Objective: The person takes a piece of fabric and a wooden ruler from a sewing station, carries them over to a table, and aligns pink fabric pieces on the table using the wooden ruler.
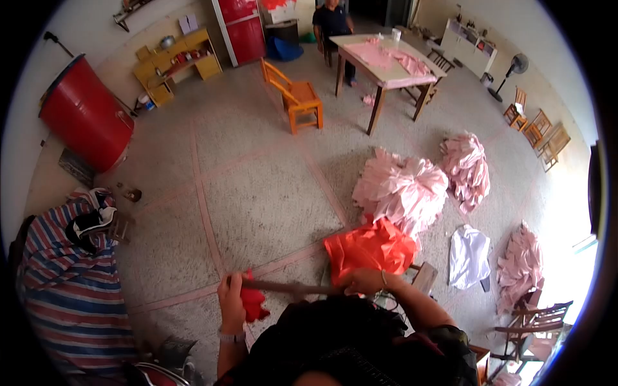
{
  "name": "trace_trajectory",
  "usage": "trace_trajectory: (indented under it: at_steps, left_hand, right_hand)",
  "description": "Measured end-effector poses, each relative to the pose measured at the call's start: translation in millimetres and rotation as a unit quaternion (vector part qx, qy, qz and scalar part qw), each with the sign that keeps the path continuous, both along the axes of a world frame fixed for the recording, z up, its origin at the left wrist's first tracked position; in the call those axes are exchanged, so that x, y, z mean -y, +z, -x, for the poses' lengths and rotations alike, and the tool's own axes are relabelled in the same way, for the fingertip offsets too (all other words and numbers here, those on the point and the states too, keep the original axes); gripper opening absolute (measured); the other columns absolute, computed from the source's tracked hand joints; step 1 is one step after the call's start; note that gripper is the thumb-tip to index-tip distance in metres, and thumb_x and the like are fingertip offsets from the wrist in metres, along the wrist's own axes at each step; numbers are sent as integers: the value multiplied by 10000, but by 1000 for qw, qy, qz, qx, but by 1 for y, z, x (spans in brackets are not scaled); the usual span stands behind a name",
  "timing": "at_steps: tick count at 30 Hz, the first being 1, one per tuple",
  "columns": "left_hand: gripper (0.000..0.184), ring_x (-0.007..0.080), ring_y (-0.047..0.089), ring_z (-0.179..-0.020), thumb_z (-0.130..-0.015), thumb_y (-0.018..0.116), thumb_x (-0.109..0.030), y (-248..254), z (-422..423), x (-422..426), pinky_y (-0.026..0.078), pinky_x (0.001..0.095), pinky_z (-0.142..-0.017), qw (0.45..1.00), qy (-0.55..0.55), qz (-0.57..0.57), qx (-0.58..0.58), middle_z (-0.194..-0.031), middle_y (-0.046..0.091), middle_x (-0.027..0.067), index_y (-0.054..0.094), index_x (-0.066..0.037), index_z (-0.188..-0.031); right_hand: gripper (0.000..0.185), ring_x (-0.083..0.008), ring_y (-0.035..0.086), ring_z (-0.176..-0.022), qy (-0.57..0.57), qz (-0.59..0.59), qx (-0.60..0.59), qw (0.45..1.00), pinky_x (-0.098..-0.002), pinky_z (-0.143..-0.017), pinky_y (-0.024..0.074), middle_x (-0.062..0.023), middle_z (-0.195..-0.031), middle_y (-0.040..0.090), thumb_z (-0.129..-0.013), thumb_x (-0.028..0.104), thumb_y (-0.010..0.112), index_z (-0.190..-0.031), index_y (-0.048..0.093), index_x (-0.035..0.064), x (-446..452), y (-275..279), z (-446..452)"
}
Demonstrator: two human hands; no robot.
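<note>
A brown strip or bar (290, 287) stretches across in front of my body, one end at each hand. My left hand (231, 300) is closed round its left end, with a small piece of red cloth (253, 300) hanging beside it. At the other end my right hand (362, 282) is closed on it, a band round the wrist. Just beyond my right hand lies a bright red-orange cloth (370, 249), touching a large heap of pink cloth (402, 190).
More pink heaps (465, 168) and a white cloth (468, 257) lie on the right floor. An orange chair (299, 100) and table (386, 61) stand ahead, a seated person (333, 22) behind. Striped sheeting (71, 289) and a red barrel (90, 116) are left; a wooden stool (423, 278) is near my right arm.
</note>
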State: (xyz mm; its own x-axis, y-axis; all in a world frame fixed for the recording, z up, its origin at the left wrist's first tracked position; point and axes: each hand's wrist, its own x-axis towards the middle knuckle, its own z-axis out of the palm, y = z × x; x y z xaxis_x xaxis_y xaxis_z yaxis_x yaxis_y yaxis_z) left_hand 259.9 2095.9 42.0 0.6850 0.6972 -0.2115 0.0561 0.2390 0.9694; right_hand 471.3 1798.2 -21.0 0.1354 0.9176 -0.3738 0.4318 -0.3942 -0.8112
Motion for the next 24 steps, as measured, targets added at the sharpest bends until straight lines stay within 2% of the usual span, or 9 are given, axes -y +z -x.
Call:
trace_trajectory:
  at_steps: [1, 2, 4, 5, 10, 18, 21, 24]
  left_hand:
    - [333, 104, 562, -714, -1045, 495, -301, 4, -20, -18, 498, 267, -680, 999, -24, -24, -27, -788, 595, 29, 602, -23, -897]
    - [319, 95, 562, -704, -1045, 499, -292, 15, -40, -31, 495, 262, -670, 998, -48, -2, -31, -781, 600, 28, 606, -29, -900]
    - [306, 79, 552, -681, -1045, 502, -284, 16, -76, -59, 480, 246, -646, 995, -94, 17, -23, -770, 609, 26, 612, -33, -908]
    - [307, 72, 542, -669, -1046, 501, -284, 7, -92, -75, 469, 236, -631, 993, -116, 14, -11, -766, 611, 25, 615, -31, -914]
    - [296, 83, 542, -811, -1048, 511, -288, 8, -183, -132, 458, 249, -744, 978, -170, -122, 9, -882, 598, -3, 617, -30, -948]
    - [270, 63, 500, -802, -1042, 531, -267, 11, -335, -211, 423, 221, -744, 985, -157, -67, 9, -870, 581, -18, 618, -25, -962]
    - [248, 65, 533, -790, -1033, 548, -263, 18, -397, -228, 447, 227, -723, 989, -140, -34, 17, -872, 596, -13, 624, -37, -966]
    - [237, 70, 555, -790, -1029, 556, -258, 13, -441, -243, 466, 236, -714, 991, -126, -30, 12, -874, 607, -5, 624, -38, -971]
  right_hand:
    - [287, -346, 668, -860, -27, 23, -21, 999, -424, -772, 516, -189, -881, 678, -853, 265, 649, -1048, 684, 57, -12, 8, -4]
    - [303, -328, 676, -858, -18, -25, 4, 1000, -407, -772, 525, -181, -879, 684, -858, 268, 660, -1085, 680, 67, -16, -10, -14]
    - [272, -315, 677, -845, -92, 76, -43, 992, -404, -755, 525, -175, -878, 684, -861, 243, 669, -1066, 683, 65, -32, 9, -28]
    - [266, -313, 676, -840, -108, 54, -28, 992, -402, -749, 524, -172, -879, 683, -857, 228, 677, -1065, 682, 62, -37, 5, -39]
    - [237, -312, 672, -826, -188, 36, -1, 982, -407, -734, 517, -161, -877, 681, -843, 176, 705, -1040, 684, 47, -87, 8, -100]
    - [188, -311, 671, -811, -192, -62, 14, 979, -408, -713, 506, -165, -860, 676, -839, 145, 704, -982, 679, 25, -169, -15, -246]
    - [181, -309, 670, -800, -203, 0, -41, 978, -409, -711, 507, -165, -852, 673, -839, 139, 699, -979, 681, 27, -187, 5, -308]
    - [180, -329, 664, -818, -192, -8, -15, 981, -417, -737, 505, -168, -857, 675, -838, 133, 694, -982, 687, 25, -207, 18, -357]
